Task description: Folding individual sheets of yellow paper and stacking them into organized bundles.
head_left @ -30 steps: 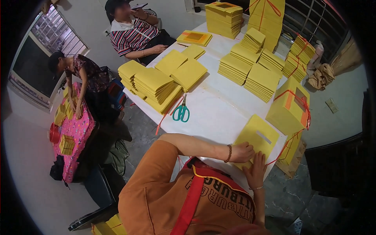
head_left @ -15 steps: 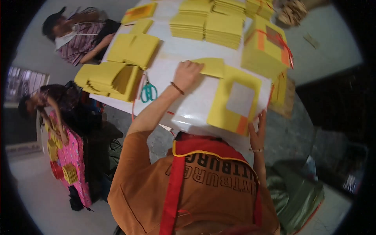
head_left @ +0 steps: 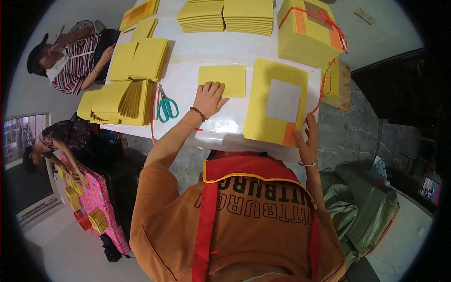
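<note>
My left hand (head_left: 210, 99) lies palm down, its fingers resting on the near left part of a small yellow rectangular card or packet (head_left: 231, 80) on the white-covered table. To the right lies a larger yellow stack (head_left: 261, 89), with a pale rectangular panel (head_left: 283, 101) and an orange strip (head_left: 289, 134) on top. My right hand (head_left: 307, 142) is beside that stack's near right corner at the table edge, thumb and fingers apart, with nothing visible in them. Teal-handled scissors (head_left: 167, 108) lie left of my left forearm.
Yellow folded stacks (head_left: 138, 58) and a fanned bundle (head_left: 115, 103) line the table's left side. More piles (head_left: 248, 19) stand at the back, beside a tall bundle (head_left: 305, 42) tied with red string. Two people sit at left, one by a pink-covered table (head_left: 101, 181). Green sacks (head_left: 371, 211) stand at right.
The small yellow card now lies flat and apart from the larger stack, my left hand lower and further left on it. My right hand stays near the stack's corner. The view has shifted.
</note>
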The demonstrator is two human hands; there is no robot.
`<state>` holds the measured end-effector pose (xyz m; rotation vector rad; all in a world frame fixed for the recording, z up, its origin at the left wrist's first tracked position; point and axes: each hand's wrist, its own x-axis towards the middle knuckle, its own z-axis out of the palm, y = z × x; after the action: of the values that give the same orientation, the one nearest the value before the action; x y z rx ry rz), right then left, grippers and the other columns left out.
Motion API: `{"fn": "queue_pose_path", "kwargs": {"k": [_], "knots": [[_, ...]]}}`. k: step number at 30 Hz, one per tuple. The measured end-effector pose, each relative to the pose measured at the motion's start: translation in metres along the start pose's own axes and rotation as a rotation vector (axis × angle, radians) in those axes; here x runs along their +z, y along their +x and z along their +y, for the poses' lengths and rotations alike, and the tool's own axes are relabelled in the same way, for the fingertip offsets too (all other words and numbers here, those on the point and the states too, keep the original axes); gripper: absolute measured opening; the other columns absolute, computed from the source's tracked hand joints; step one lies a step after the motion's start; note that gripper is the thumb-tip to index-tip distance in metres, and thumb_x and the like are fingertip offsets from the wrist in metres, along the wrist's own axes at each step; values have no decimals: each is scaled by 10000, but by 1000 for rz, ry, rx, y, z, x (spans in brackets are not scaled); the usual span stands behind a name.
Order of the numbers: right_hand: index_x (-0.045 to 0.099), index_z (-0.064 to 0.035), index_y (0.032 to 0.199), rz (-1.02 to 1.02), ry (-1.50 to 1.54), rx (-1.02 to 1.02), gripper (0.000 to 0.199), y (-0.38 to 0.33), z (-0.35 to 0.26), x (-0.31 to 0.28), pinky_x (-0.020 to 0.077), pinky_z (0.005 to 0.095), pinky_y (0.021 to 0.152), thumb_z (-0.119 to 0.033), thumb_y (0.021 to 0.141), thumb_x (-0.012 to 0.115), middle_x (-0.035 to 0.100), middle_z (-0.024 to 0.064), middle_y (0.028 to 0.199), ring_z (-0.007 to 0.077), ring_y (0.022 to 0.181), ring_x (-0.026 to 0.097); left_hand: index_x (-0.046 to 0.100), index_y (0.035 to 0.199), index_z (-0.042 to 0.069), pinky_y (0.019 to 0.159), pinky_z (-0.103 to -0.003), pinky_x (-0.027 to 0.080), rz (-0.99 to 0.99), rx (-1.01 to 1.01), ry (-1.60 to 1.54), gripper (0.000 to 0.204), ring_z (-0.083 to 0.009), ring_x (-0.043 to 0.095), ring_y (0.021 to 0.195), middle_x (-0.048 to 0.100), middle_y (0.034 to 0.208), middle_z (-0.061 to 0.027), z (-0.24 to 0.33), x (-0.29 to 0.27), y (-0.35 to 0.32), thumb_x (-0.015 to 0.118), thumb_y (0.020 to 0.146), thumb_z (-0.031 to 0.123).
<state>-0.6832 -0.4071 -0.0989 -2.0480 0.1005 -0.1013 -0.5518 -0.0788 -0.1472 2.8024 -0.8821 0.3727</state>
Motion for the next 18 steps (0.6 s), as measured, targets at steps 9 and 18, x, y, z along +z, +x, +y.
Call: {"fn": "queue_pose_path", "kwargs": {"k": [9,18], "knots": [[485,-56,1194,-29,-344,-295,473,26,-9,1,254,375,1000,-196,764,620,292,148,1356,292,1242,291,549,993,86,783,-397,323,2,-123,-46,269,-241,447,958,526,1031,-60,1,7,4,530,794,266],[197,-130,1370,40,599,179,566,33,28,8,209,372,1032,-358,897,408,201,75,1413,221,1286,216,463,1203,46,881,-351,376,-162,-601,-1351,494,-207,476,1053,517,1159,-99,59,-30,36,348,905,423]]}}
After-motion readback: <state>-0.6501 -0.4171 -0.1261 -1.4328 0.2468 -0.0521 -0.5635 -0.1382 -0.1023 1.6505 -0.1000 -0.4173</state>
